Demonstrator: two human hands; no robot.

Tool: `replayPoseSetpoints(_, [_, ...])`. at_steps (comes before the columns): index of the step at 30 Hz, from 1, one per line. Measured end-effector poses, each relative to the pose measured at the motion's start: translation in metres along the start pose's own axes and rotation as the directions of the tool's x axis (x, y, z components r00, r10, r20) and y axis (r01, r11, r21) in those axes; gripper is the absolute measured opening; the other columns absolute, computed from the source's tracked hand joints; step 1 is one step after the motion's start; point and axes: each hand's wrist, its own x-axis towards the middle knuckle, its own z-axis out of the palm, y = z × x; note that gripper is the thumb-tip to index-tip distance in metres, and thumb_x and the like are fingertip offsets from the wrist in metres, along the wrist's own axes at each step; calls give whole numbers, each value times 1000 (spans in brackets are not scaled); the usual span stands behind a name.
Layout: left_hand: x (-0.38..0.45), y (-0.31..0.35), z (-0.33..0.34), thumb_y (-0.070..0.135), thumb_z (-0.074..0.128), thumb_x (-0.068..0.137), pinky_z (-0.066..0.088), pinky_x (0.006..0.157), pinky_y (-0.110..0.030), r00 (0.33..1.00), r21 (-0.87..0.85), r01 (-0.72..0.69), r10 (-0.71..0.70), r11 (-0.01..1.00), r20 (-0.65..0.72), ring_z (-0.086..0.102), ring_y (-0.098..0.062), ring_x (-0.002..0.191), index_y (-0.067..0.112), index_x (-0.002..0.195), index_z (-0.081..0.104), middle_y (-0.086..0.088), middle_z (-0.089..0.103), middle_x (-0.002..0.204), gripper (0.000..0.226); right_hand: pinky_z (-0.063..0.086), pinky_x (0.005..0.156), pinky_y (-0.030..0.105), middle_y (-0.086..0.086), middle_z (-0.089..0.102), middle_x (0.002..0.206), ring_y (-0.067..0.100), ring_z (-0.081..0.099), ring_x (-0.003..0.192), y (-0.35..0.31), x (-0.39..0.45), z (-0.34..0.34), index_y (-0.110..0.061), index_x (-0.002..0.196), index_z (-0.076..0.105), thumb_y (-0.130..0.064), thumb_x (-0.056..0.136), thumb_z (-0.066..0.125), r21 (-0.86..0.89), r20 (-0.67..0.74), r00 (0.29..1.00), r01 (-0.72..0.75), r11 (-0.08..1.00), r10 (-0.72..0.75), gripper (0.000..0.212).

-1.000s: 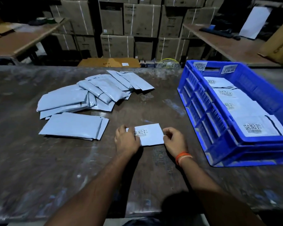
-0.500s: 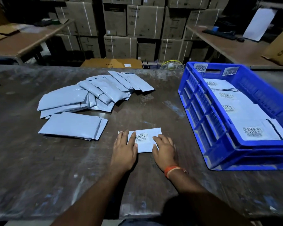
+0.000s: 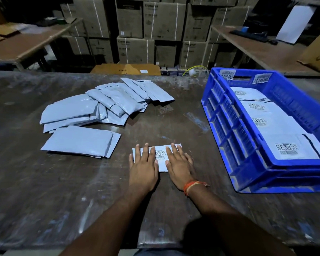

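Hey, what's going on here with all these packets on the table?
A person seems to be preparing small parcels by hand. The left hand and the right hand lie flat, fingers straight, pressing down on a white labelled packet on the table. To the left lies a loose pile of grey mailer bags without labels showing. On the right stands a blue crate that holds several labelled packets, barcodes facing up.
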Motion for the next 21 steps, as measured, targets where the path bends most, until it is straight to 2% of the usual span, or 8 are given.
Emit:
replayPoseSetpoints(2, [-1,-1,0,41,21,102,26,116,-57,1000,17,7,-7,1000,10,13,-30,153,23,157,29,1,23,165,57,14,121,41,-5,6,167,16,2,154,4,0,2,-26,159,13,-50,92,2,-36,49,999,6,999,-4,71])
replayPoseSetpoints(6, [-1,-4,-1,44,24,104,30,113,-56,1000,30,1,-1,1000,8,17,-27,152,28,157,26,2,23,165,56,9,123,43,-8,-2,167,14,-4,153,14,1,0,-29,160,4,-51,102,17,-96,91,995,-31,995,40,63])
replayPoseSetpoints(10, [-4,-6,1,45,24,104,27,114,-58,1000,18,21,-21,1000,4,15,-28,152,30,157,24,0,22,164,55,10,121,44,-5,-1,167,17,-2,154,20,-2,1,-27,160,5,-55,96,6,-124,87,991,-93,988,105,70])
replayPoseSetpoints(14, [-4,-12,1,46,20,104,25,115,-58,999,20,45,-45,999,12,14,-30,152,32,156,25,0,21,165,55,10,121,46,-5,0,167,19,-3,154,23,-3,-2,-24,160,7,-49,104,21,-140,92,986,-125,982,138,63])
replayPoseSetpoints(18, [-1,-15,-5,47,15,103,18,119,-58,993,-13,111,-110,994,43,11,-33,152,29,158,22,-3,20,166,58,8,122,45,-2,-1,167,19,-5,154,23,-1,-7,-19,160,8,-45,105,21,-166,103,978,-164,972,182,63])
replayPoseSetpoints(21, [11,-17,-18,47,9,100,11,122,-56,993,-31,120,-120,992,13,5,-37,153,21,158,23,-8,17,166,65,12,121,42,-1,-1,167,18,-4,154,17,4,-13,-18,160,12,-42,102,17,-129,3,990,-136,982,137,63])
